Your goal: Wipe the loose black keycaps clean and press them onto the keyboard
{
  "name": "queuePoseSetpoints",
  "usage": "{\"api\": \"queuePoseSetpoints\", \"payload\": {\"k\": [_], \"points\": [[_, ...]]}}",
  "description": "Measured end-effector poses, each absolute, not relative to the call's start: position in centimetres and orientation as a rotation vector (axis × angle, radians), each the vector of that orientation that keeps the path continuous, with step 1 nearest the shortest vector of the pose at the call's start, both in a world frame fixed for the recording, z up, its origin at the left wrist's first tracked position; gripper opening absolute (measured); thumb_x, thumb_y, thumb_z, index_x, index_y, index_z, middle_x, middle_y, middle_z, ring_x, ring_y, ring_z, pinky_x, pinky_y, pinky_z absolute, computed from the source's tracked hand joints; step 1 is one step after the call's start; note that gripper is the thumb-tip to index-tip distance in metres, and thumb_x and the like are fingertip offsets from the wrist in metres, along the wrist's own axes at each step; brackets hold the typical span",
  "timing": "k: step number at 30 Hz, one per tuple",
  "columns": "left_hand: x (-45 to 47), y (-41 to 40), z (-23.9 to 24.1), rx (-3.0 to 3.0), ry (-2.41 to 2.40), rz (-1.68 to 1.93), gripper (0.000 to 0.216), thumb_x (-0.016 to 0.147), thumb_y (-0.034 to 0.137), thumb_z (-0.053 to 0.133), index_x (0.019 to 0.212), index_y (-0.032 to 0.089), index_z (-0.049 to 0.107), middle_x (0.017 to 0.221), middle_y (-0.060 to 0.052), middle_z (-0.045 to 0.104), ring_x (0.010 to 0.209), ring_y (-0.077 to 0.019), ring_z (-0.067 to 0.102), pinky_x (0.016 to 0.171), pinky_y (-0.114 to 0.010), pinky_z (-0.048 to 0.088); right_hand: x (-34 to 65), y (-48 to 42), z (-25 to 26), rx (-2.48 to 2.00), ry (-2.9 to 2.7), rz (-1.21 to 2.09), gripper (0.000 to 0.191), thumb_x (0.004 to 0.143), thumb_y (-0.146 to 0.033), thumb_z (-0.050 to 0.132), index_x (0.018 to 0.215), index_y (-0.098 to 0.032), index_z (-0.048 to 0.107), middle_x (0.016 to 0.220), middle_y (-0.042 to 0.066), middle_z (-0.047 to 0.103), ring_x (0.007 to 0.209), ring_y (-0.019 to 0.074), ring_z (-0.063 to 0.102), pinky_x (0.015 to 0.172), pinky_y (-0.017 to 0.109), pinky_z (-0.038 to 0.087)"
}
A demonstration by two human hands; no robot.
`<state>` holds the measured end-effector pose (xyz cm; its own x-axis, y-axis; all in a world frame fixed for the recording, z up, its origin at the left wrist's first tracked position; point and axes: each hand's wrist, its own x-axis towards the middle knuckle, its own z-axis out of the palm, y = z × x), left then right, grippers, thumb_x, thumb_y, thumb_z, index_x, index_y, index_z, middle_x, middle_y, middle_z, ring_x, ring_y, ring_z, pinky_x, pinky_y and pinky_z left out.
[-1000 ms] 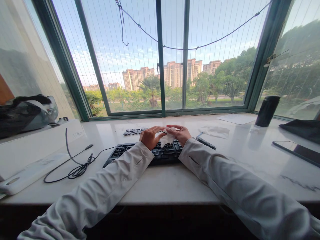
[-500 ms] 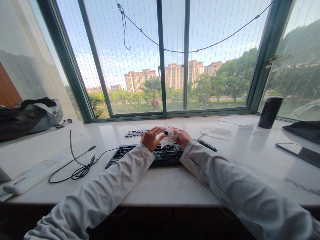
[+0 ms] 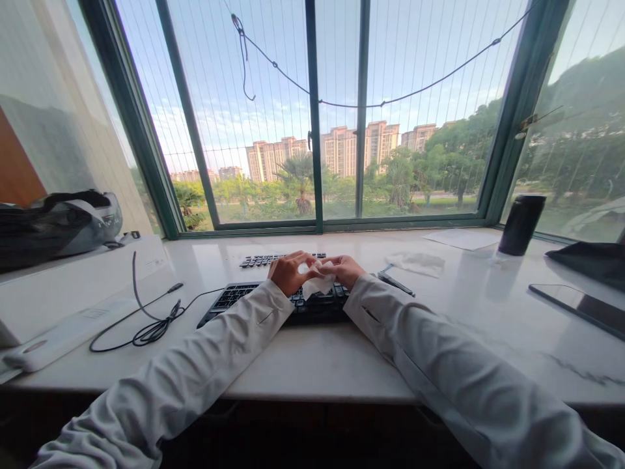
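Over the black keyboard (image 3: 233,297) my two hands meet at a crumpled white tissue (image 3: 317,285). My left hand (image 3: 288,273) has its thumb and fingers pinched together at the tissue, on the black keycap seen there a moment ago. The tissue and fingers now cover that keycap. My right hand (image 3: 346,270) grips the tissue, part of which hangs down over the keys. Just behind the keyboard, loose black keycaps (image 3: 261,260) lie in rows on the white marble counter (image 3: 312,365).
A slim dark tool (image 3: 394,284) lies right of the keyboard, before a crumpled wipe (image 3: 417,263). Farther right are a black cylinder (image 3: 522,225) and a phone (image 3: 581,306). At left are a coiled cable (image 3: 155,331), a white power strip (image 3: 63,335) and a box (image 3: 97,280).
My hands have drawn closer together, and the tissue now wraps over the black keycap that showed between my left fingers. The view has shifted slightly.
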<state>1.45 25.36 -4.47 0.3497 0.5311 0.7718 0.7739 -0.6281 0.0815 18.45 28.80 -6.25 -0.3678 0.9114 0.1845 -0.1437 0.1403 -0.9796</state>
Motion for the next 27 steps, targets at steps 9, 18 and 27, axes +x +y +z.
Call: {"api": "queuePoseSetpoints", "payload": {"k": [9,18,27], "points": [[1.4,25.6,-4.6,-2.376,-1.131,-1.183,0.028,0.072,0.05,0.062,0.087,0.026,0.067,0.084,0.002,0.067,0.076,-0.0132,0.061,0.063,-0.022,0.041,18.9,28.9,-6.6,-0.811,-1.591,1.273,0.051,0.054,-0.048,0.075,0.09,-0.012,0.071,0.074,0.006,0.069,0.065,0.015,0.06,0.064,0.027,0.046],[0.8,26.5,-5.2,-2.543,-1.059,-1.252,0.03,0.068,0.047,0.067,0.083,0.021,0.065,0.082,0.001,0.068,0.072,-0.013,0.06,0.062,-0.022,0.042,19.2,28.0,-6.2,-0.94,-1.615,1.162,0.048,0.05,-0.043,0.078,0.085,-0.011,0.072,0.07,0.005,0.068,0.062,0.015,0.058,0.06,0.027,0.044],[0.7,27.3,-5.3,-2.549,-1.069,-1.481,0.032,0.067,0.048,0.067,0.081,0.02,0.065,0.082,0.001,0.069,0.056,-0.0084,0.053,0.057,-0.021,0.042,18.8,28.0,-6.5,-0.794,-1.325,1.383,0.03,0.053,-0.03,0.079,0.078,-0.014,0.071,0.072,0.004,0.068,0.062,0.0135,0.06,0.062,0.026,0.047]]}}
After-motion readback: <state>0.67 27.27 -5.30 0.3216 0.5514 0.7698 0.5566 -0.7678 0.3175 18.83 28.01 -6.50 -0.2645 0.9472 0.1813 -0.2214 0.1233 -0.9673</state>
